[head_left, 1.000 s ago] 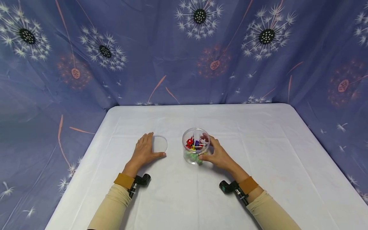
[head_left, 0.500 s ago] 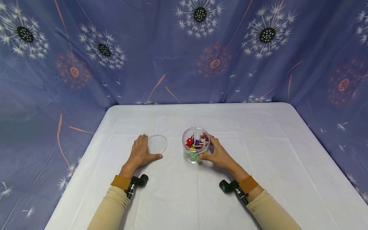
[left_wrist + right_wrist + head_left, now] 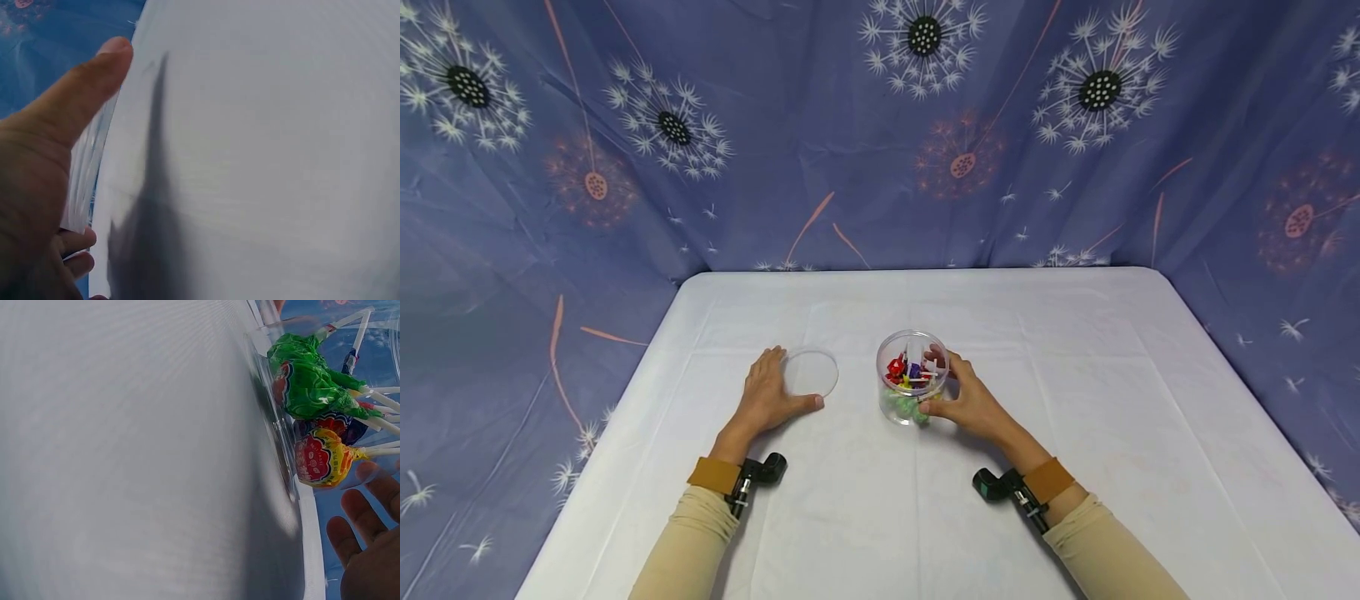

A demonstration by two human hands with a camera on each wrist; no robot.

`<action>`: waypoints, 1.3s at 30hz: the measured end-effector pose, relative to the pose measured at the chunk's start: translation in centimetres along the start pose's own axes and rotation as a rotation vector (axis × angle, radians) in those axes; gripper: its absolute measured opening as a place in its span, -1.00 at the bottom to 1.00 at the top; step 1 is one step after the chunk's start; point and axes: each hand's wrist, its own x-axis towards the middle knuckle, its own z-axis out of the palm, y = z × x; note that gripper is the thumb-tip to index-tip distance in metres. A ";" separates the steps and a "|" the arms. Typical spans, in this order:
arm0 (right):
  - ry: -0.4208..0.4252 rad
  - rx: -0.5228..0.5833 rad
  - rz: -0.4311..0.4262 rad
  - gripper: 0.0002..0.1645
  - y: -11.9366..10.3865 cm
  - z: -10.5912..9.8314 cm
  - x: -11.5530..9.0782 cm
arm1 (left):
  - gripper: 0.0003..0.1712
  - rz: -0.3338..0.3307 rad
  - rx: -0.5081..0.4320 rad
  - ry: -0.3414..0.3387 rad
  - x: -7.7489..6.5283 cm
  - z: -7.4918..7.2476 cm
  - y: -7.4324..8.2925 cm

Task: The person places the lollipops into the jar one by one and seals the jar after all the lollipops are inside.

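A clear round plastic jar (image 3: 891,411) stands upright on the table, its top uncovered. Inside are several wrapped lollipops (image 3: 315,387), green, yellow, red and purple, with white sticks. My right hand (image 3: 970,406) holds the jar from its right side, thumb in front and fingers curving behind; the fingers (image 3: 362,519) show below the jar in the right wrist view. Left of the jar a clear round lid (image 3: 811,372) lies on the table. My left hand (image 3: 766,400) is at the lid's left edge, thumb out near its front, fingers relaxed; whether it touches the lid I cannot tell.
A white cloth covers the table (image 3: 880,500). Behind and at both sides hangs a blue curtain (image 3: 820,150) with a dandelion print. Each wrist wears a brown strap with a black camera (image 3: 767,469).
My left hand has slid slightly left, uncovering more of the lid, which stays in place. The right hand and the jar have not visibly moved.
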 end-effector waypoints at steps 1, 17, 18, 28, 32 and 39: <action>0.001 0.001 0.001 0.11 0.0 0.0 0.0 | 0.32 -0.003 -0.010 0.000 0.0 -0.1 0.1; 0.002 0.012 0.020 0.10 -0.2 0.0 -0.2 | 0.33 -0.050 -0.221 0.031 -0.4 -2.4 2.3; 0.003 0.009 0.023 0.11 -0.2 0.0 -0.2 | 0.33 -0.042 -0.237 0.035 -0.4 -2.6 2.5; 0.009 0.014 -0.013 0.10 0.0 -0.1 -0.2 | 0.32 0.046 -0.318 0.088 -0.7 -4.1 3.9; 0.004 0.028 -0.010 0.10 0.2 0.0 -0.2 | 0.32 0.013 -0.337 0.098 -0.8 -4.3 4.2; 0.008 0.032 0.012 0.14 0.0 0.0 -0.2 | 0.29 -0.019 -0.382 0.136 -0.6 -4.5 4.4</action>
